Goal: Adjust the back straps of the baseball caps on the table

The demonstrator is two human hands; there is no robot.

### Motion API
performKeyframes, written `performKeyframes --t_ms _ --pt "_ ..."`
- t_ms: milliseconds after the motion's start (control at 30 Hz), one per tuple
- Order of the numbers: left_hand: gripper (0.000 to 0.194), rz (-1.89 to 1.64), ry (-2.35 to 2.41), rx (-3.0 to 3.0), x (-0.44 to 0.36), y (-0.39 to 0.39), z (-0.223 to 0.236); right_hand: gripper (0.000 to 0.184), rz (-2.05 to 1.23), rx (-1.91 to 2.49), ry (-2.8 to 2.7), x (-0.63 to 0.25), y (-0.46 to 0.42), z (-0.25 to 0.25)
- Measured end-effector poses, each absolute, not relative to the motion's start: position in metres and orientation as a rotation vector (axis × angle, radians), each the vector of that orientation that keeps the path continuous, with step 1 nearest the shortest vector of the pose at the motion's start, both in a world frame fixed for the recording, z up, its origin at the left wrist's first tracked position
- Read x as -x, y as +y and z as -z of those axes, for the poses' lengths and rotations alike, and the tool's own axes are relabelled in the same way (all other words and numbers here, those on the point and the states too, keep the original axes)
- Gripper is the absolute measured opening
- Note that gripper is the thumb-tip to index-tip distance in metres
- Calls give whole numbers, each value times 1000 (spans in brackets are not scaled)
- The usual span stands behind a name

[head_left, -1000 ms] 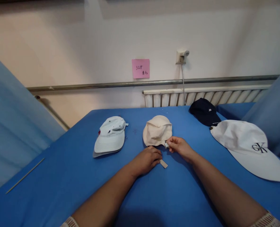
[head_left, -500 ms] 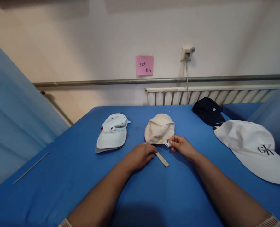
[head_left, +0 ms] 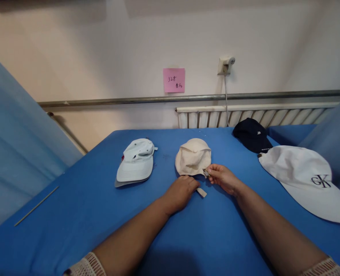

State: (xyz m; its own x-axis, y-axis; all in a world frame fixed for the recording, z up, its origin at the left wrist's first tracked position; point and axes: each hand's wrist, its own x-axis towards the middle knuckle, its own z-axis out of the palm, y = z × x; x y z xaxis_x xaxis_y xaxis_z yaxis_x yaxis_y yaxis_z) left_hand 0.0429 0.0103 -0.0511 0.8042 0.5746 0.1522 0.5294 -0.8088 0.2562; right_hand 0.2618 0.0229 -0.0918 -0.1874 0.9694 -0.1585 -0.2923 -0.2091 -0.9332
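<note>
A beige baseball cap (head_left: 193, 156) lies in the middle of the blue-covered table, its back opening facing me. My right hand (head_left: 222, 178) pinches the small metal buckle (head_left: 206, 173) at the right side of that opening. Just below the cap, my left hand (head_left: 182, 193) is closed on the cap's loose strap. The strap's free end (head_left: 201, 192) sticks out to the right, past my left fingers, toward the buckle but apart from it. My left palm hides the rest of the strap.
A pale blue cap (head_left: 135, 160) lies to the left, and a thin stick (head_left: 36, 206) near the left edge. On the right are a navy cap (head_left: 252, 135) and a large white cap (head_left: 302, 168). A radiator (head_left: 204, 118) and wall rail (head_left: 124, 101) run behind; curtains (head_left: 17, 145) hang beside.
My left hand has slid right along the strap, so a shorter end shows. My right hand keeps its pinch while the buckle has turned slightly.
</note>
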Motion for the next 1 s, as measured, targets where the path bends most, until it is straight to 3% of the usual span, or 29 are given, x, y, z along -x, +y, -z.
performKeyframes --t_ms 267,800,1000 --pt "22 -604 1069 -2236 -42 13 56 35 -1538 1032 -1012 -252 20 88" --pt "21 -836 1069 -1831 -40 20 68 39 -1447 1052 -1024 -238 14 84" --pt "20 -840 1112 -1933 -39 18 64 38 -1472 1041 -1022 -238 13 82"
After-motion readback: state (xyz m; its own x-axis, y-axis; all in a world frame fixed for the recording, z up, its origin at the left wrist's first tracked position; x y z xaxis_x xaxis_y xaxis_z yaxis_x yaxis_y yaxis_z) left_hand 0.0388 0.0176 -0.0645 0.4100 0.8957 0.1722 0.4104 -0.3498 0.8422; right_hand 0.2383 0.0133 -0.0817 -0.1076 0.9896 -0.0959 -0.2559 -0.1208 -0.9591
